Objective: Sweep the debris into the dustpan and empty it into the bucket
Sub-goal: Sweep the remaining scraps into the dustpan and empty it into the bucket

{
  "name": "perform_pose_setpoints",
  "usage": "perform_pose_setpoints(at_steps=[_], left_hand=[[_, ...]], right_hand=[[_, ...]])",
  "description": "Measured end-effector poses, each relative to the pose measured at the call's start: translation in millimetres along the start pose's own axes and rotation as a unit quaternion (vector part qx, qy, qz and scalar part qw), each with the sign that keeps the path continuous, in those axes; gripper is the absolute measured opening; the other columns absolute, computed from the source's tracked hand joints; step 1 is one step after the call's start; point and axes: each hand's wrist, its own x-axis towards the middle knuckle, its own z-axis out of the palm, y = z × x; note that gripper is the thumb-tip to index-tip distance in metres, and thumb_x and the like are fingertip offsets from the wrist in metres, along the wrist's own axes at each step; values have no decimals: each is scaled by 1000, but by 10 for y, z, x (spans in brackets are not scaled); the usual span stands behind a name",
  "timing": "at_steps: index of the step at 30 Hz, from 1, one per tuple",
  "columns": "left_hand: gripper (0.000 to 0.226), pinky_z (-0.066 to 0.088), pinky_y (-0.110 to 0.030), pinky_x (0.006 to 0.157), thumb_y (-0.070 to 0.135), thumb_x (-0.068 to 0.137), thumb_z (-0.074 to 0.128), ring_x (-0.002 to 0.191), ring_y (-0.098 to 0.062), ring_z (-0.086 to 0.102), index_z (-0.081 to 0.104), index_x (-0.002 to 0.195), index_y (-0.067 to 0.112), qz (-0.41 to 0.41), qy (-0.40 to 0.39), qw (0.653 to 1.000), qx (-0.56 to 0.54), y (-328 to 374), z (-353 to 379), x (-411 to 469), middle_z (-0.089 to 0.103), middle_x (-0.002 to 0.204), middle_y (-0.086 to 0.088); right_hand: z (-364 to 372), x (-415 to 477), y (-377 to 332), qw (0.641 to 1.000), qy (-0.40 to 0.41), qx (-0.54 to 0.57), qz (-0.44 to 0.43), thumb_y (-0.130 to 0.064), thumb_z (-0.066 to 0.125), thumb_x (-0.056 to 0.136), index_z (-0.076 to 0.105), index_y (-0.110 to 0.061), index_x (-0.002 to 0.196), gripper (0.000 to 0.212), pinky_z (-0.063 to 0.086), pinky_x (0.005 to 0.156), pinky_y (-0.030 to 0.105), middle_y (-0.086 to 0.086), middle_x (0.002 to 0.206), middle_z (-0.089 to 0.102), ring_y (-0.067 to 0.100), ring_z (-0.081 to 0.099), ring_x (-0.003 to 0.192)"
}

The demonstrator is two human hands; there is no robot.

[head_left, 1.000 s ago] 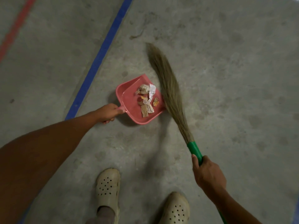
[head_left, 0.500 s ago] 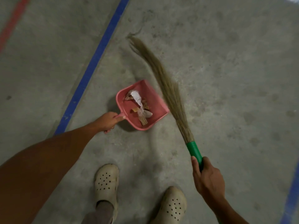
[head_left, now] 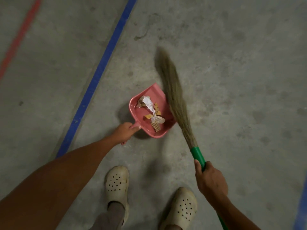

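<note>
A pink dustpan [head_left: 137, 101] sits low over the concrete floor, its mouth facing up and right. Inside lie debris [head_left: 152, 112]: a white paper scrap, orange bits and a ridged cardboard piece. My left hand [head_left: 123, 132] grips the dustpan's short handle from the lower left. A grass broom [head_left: 176, 98] with a green handle [head_left: 197, 155] slants along the dustpan's right edge, its tip blurred. My right hand [head_left: 210, 179] grips the green handle. No bucket is in view.
A blue floor line [head_left: 98, 75] runs diagonally on the left, with a red line [head_left: 21, 35] farther left. Another blue strip [head_left: 302, 205] shows at the right edge. My two feet in cream clogs [head_left: 117, 181] stand at the bottom.
The broom head swung right and now lies against the dustpan's right edge. The debris has shifted inside the pan. My left hand still holds the pan in nearly the same place.
</note>
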Motion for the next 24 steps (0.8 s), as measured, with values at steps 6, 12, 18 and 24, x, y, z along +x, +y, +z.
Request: perform_pose_setpoints(at_steps=[6, 12, 18, 24], left_hand=[[53, 39, -24, 39, 54, 98, 51, 37, -13, 45, 57, 93, 2, -9, 13, 998, -56, 341, 138, -583, 51, 58, -4], [38, 36, -25, 38, 43, 98, 57, 38, -14, 42, 51, 75, 14, 2, 50, 989, -142, 1009, 77, -1635, 48, 56, -3], [43, 37, -25, 38, 44, 98, 58, 36, -19, 43, 44, 69, 15, 28, 74, 983, -168, 1889, -205, -2869, 47, 50, -3], [41, 40, -28, 40, 43, 97, 58, 35, -21, 45, 46, 71, 14, 104, 64, 983, -135, 2454, -660, -3867, 50, 51, -5]], right_hand=[[-365, -463, -181, 999, 9, 34, -10, -65, 27, 97, 49, -26, 92, 45, 47, 48, 27, -5, 68, 57, 11, 57, 56], [-1137, -1221, -341, 994, 28, 99, 27, -75, 22, 89, 48, -26, 83, 56, 59, 62, 40, -2, 70, 61, 18, 62, 62], [-2363, -2292, -506, 984, 38, 167, 54, -65, 35, 95, 57, -16, 95, 53, 46, 66, 35, 11, 87, 67, 35, 65, 83], [-3045, -3187, -597, 971, 102, 209, 59, -73, 29, 90, 56, -22, 92, 58, 58, 65, 44, 4, 76, 64, 26, 65, 69]])
